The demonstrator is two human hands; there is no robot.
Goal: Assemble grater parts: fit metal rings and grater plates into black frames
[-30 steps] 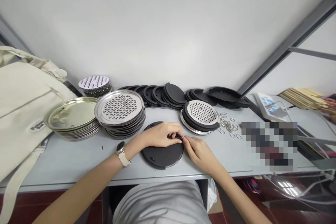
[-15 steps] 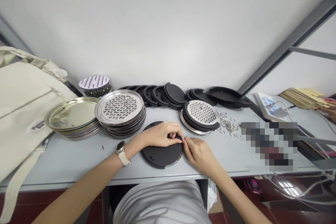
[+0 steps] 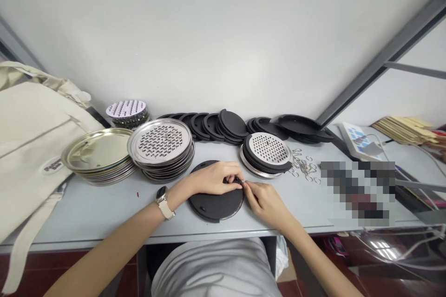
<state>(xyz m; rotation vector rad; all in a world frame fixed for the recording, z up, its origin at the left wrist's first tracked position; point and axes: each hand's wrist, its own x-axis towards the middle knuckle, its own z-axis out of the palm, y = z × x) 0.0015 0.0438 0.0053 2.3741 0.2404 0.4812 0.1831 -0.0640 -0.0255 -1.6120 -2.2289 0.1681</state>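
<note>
The disc (image 3: 223,206) lay flat on the counter (image 3: 296,202), near middle, seemingly light and stiff, best steadied by its rim; the left hand (image 3: 212,180) held its right edge, the right hand (image 3: 267,204) had fingers pinched narrow there, contents unclear; rings (image 3: 304,167) lay farther right

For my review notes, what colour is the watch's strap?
The watch strap is cream, showing best in the head view.

- Disc (image 3: 223,206) under hands: matte black.
- Table (image 3: 104,209): pale grey-blue.
- Tray stack (image 3: 99,151), left: gold top, thin multicoloured edges.
- Grater plate (image 3: 160,141): silver, dark zigzag perforations.
- Small grater (image 3: 126,108): pale lilac, dark dotted rows.
- Bag (image 3: 31,125): cream.
- Floor (image 3: 120,280): dark red.
</note>
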